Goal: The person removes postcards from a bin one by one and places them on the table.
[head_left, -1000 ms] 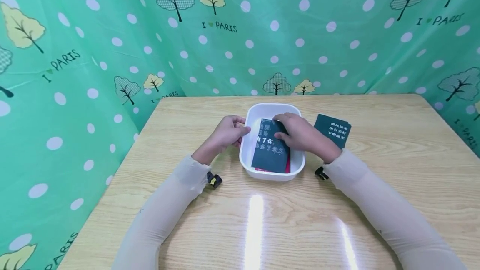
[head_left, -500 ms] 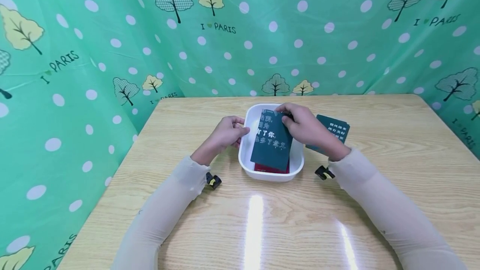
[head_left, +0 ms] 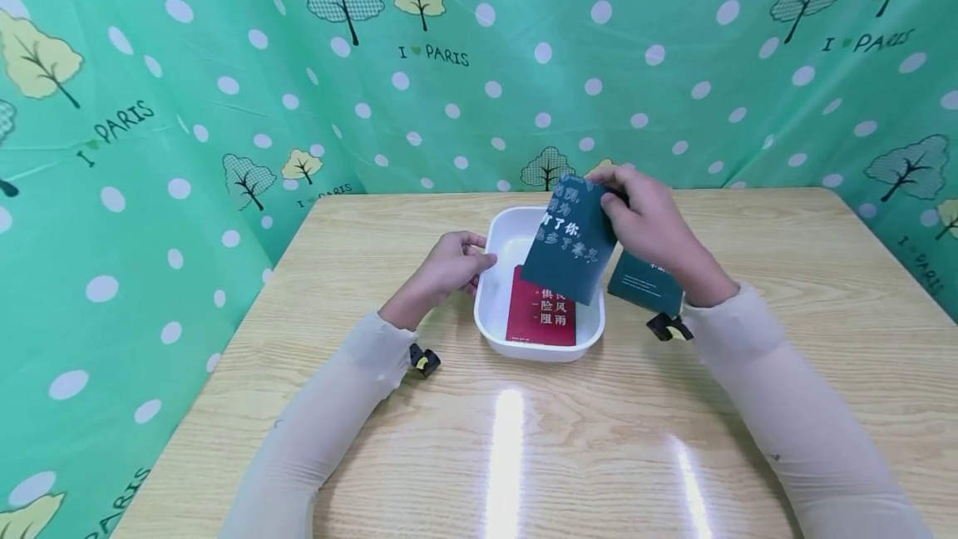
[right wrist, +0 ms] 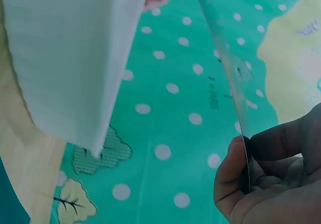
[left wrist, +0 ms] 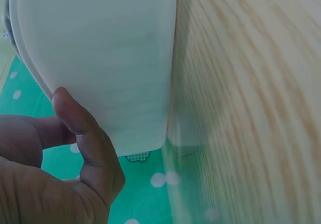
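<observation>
A white plastic tub (head_left: 486, 327) stands on the table, and my left hand (head_left: 452, 266) grips its left rim, thumb at the edge and fingers along the outside wall. The left wrist view shows the tub's wall (left wrist: 105, 68) close up, with the left hand (left wrist: 85, 169) at its rim. My right hand (head_left: 647, 219) pinches the upper right corner of a dark green card (head_left: 572, 239) with white writing, tilted above the tub's right side. Edge-on, that card (right wrist: 228, 73) shows thin in the right wrist view. A red card (head_left: 542, 318) lies in the tub, partly covered by the green card.
Right of the tub, more dark green cards (head_left: 645, 285) lie on the wooden table (head_left: 786, 339), partly hidden by my right hand. A green dotted curtain (head_left: 479, 106) hangs behind the table. Black wrist-camera mounts sit under both wrists.
My right hand has lifted the dark green card up and to the right out of the tub, uncovering much of the red card. My left hand has stayed at the rim.
</observation>
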The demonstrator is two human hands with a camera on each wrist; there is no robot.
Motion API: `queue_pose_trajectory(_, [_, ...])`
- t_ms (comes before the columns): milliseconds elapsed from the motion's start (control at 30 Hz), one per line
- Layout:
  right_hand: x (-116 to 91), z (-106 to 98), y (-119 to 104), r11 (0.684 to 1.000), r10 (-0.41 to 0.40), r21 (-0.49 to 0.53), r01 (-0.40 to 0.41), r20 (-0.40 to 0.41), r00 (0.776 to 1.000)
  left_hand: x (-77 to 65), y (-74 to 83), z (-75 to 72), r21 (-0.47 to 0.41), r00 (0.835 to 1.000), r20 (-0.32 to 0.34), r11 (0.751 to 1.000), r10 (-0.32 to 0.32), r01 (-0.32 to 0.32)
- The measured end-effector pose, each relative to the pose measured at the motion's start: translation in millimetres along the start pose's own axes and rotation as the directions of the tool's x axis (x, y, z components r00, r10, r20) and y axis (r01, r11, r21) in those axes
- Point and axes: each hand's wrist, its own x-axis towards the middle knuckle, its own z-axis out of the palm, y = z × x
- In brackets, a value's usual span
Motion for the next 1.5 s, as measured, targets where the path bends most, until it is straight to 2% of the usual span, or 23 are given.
queue_pose_trajectory(267, [-1.1,-28.1,-3.4,0.999,0.019,-0.028,-0.021,-0.070,0.997,-0.7,0.2,-0.4,-0.012,1.000,0.008,1.000,0.001,-0.001])
queue_pose_trajectory(433, [-2.5,-40.2,-2.0,0.994,0.087,-0.052,-0.094,-0.128,0.988,-0.7,1.2,-0.3,-0.014,1.000,0.007,1.000,0.003,-0.003])
queue_pose_trajectory(600, [-0.8,-47.8,6.7,0.976,0.203,-0.047,-0.215,-0.182,0.962,-0.5,1.3,-0.3,-0.016,1.000,0.010,1.000,-0.001,0.001])
queue_pose_trajectory(833, [4.0,-58.3,27.8,0.923,0.356,-0.068,-0.379,-0.224,0.907,-0.2,1.1,-0.5,-0.017,1.000,0.011,1.000,0.002,-0.002])
queue_pose_trajectory(967, [6.3,-63.8,43.1,0.895,0.412,-0.087,-0.438,-0.219,0.885,-0.2,0.7,-0.7,-0.014,1.000,0.011,1.000,-0.006,0.007])
queue_pose_trajectory(1200, [7.9,-67.5,73.0,0.858,0.466,-0.146,-0.493,-0.185,0.865,-1.1,1.1,-1.2,-0.010,1.000,0.004,1.000,-0.006,0.007])
queue_pose_trajectory(1367, [6.6,-62.7,91.9,0.846,0.478,-0.198,-0.495,-0.131,0.869,-0.6,0.5,-1.3,-0.012,1.000,0.007,1.000,-0.013,0.013])
queue_pose_trajectory(1500, [6.1,-57.8,103.0,0.846,0.488,-0.227,-0.482,-0.035,0.872,0.6,-0.1,-1.2,-0.016,1.000,0.011,1.000,-0.016,0.016])
